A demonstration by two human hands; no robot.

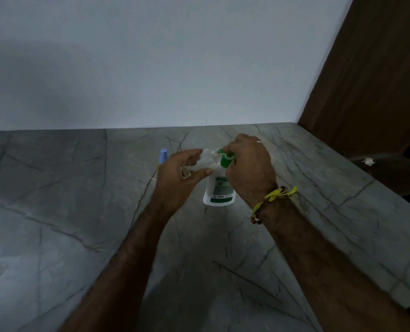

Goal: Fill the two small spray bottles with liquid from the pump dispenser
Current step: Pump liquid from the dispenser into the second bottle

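My left hand [184, 171] holds a clear spray bottle [205, 159] tilted at the green pump head [225, 159]; my right hand [247, 164] curls over that pump dispenser [219, 190], mid-tabletop [79, 212]. A blue-capped bottle [163, 156] stands just left.

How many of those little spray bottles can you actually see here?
2. One clear small bottle is held in the left hand, its mouth at the green pump under the right hand. Another, with a blue cap, stands behind the left hand, mostly hidden.
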